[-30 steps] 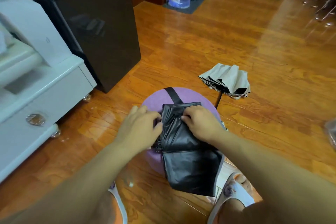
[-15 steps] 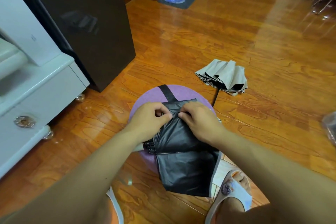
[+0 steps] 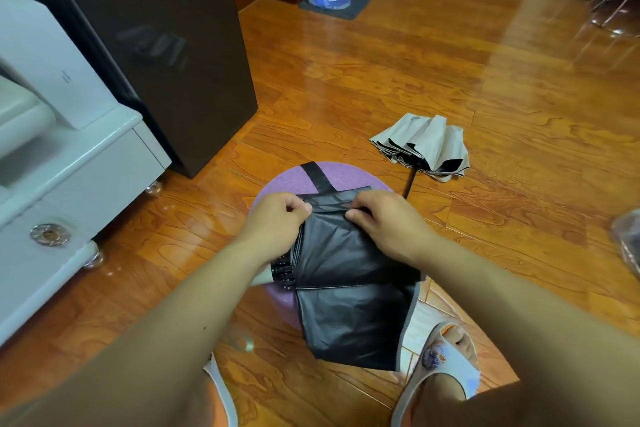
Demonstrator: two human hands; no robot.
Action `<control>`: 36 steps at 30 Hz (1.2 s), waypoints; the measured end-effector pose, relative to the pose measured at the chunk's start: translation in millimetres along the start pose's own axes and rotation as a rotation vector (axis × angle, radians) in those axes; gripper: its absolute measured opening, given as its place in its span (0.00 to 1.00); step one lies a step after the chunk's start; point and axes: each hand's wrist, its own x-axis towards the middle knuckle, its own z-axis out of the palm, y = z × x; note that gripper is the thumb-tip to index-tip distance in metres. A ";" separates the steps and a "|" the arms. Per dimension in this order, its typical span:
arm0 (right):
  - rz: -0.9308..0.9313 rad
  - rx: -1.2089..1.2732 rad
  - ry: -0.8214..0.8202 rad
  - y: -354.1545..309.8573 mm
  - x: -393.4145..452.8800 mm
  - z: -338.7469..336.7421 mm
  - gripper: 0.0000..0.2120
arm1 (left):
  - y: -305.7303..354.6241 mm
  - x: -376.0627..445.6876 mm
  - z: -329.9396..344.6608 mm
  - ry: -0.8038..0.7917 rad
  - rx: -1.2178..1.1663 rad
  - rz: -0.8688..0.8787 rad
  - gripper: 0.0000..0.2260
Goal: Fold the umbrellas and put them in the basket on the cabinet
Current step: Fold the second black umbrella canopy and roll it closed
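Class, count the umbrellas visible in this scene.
2. A black fabric umbrella lies on the purple round stool, gripped by both hands; a beige folding umbrella lies on the wooden floor beyond.

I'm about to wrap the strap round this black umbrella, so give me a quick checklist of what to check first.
1. Left hand grips the black umbrella's top edge: ok.
2. Right hand pinches the same edge: ok.
3. Strap lies free on the purple stool: ok.
4. Canopy pleats gathered tight: not ok, the lower fabric fans wide.
5. Beige umbrella folded: not ok, it lies loose on the floor.
6. Basket ready: cannot tell, not in view.
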 end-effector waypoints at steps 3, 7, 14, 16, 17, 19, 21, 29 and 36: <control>-0.001 -0.052 -0.026 6.7 4.0 -11.3 0.09 | -4.7 -2.4 -2.5 0.130 0.140 0.091 0.09; 0.016 -0.128 -0.124 9.1 13.7 -7.4 0.10 | -13.5 -41.1 -13.0 0.154 0.489 0.446 0.13; 0.081 -0.274 -0.183 6.3 30.9 0.7 0.14 | -71.0 -72.1 2.0 -0.029 1.067 0.638 0.32; 0.092 -0.315 -0.160 2.6 31.9 0.4 0.13 | -69.1 -62.6 0.3 0.006 1.095 0.556 0.33; 0.095 -0.327 -0.134 1.1 30.8 -0.6 0.12 | -65.7 -57.1 -2.3 -0.008 1.102 0.532 0.32; 0.108 -0.313 -0.048 0.4 25.9 -4.3 0.13 | -56.1 -49.9 -7.9 -0.114 1.095 0.475 0.33; 0.164 -0.196 0.087 2.2 15.8 -15.0 0.17 | -45.7 -49.2 -9.6 -0.182 1.009 0.402 0.33; 0.922 0.895 -0.011 -11.5 -89.2 -59.1 0.25 | -10.8 -65.9 -36.6 -0.240 -0.030 0.016 0.13; 0.706 1.116 0.298 -64.0 -105.4 -82.3 0.23 | 17.3 -97.0 -61.2 -0.244 -0.388 -0.155 0.17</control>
